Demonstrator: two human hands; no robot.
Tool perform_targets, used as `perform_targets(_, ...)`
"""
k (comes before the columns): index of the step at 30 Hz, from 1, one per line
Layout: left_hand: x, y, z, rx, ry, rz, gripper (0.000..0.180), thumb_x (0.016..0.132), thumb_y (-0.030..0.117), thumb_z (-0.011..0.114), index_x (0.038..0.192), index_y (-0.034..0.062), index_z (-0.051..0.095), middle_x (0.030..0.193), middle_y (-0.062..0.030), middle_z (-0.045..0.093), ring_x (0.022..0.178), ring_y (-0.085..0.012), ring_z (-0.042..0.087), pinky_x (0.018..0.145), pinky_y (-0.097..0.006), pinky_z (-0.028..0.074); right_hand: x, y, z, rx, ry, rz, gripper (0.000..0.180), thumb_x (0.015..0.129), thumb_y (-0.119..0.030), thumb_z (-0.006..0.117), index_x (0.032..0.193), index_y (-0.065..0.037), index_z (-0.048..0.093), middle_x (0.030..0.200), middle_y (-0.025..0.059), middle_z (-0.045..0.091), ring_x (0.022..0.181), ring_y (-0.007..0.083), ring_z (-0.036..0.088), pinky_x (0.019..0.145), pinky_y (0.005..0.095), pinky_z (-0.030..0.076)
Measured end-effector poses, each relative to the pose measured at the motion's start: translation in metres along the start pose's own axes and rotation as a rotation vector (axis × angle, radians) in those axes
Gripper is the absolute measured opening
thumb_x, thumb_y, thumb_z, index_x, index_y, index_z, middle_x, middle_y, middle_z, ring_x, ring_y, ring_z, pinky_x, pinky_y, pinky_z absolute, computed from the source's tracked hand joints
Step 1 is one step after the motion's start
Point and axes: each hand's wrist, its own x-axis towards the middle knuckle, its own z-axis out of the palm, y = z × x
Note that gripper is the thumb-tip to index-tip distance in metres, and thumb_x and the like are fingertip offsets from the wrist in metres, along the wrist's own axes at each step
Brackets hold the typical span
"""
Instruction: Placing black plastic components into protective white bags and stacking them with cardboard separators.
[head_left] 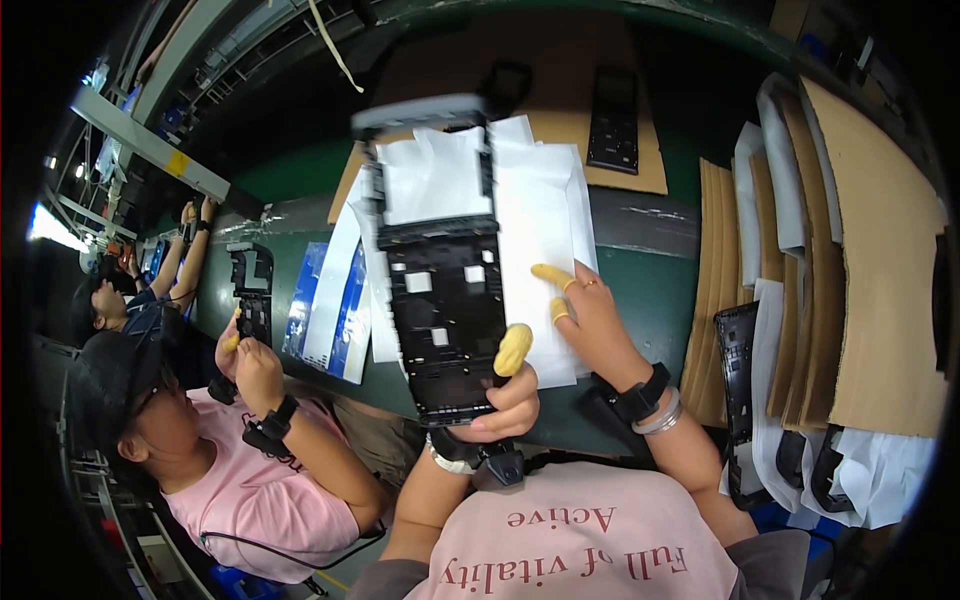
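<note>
My left hand (pixel 512 402) grips the lower end of a black plastic housing (pixel 440 335), held up in front of me and slightly blurred. A yellow finger cot covers its thumb, which presses on the housing's right edge. The housing has a large rectangular opening at its upper end and several small white patches on its lower half. My right hand (pixel 598 318) is to the right of the housing, over white paper sheets (pixel 545 220). Two of its fingers wear yellow cots and are held apart, with nothing between them.
Blue-and-white strips (pixel 328 310) lie left of the paper. A cardboard sheet (pixel 630 178) at the back carries another black housing (pixel 613 120). Cardboard dividers (pixel 870 250) with paper and black parts stand at right. A co-worker (pixel 250 450) at left holds a similar black part (pixel 253 290).
</note>
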Motion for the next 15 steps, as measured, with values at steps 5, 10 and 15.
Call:
perform_targets(5, -0.008, 0.023, 0.019, 0.318, 0.414, 0.203, 0.027, 0.09, 0.035, 0.048, 0.094, 0.0081, 0.053, 0.057, 0.003, 0.032, 0.051, -0.0087, 0.051, 0.042, -0.021, 0.031, -0.001, 0.003, -0.004, 0.003, 0.001, 0.007, 0.041, 0.077, -0.002, 0.051, 0.117, -0.004, 0.058, 0.113, 0.0168, 0.053, 0.108, 0.0336, 0.048, 0.091, 0.0408, 0.038)
perform_targets(10, 0.016, 0.141, 0.056, 1.864, 0.984, 0.638, 0.03, 0.09, 0.017, 0.055, 0.112, -0.0031, 0.053, 0.087, -0.0099, 0.062, 0.078, -0.0131, 0.059, 0.069, -0.025, 0.047, -0.002, 0.004, -0.003, -0.013, -0.013, 0.034, 0.043, 0.077, -0.003, 0.052, 0.12, -0.004, 0.057, 0.108, 0.0157, 0.051, 0.105, 0.032, 0.048, 0.091, 0.0406, 0.038)
perform_targets(15, 0.078, 0.243, 0.046, 2.921, 1.385, 0.664, 0.023, 0.089, 0.016, 0.053, 0.108, 0.003, 0.056, 0.093, -0.0175, 0.065, 0.079, -0.0277, 0.066, 0.067, -0.038, 0.051, -0.002, -0.001, -0.007, -0.019, -0.067, 0.074, 0.044, 0.078, -0.002, 0.051, 0.122, -0.004, 0.056, 0.108, 0.015, 0.05, 0.106, 0.0312, 0.047, 0.091, 0.0408, 0.037)
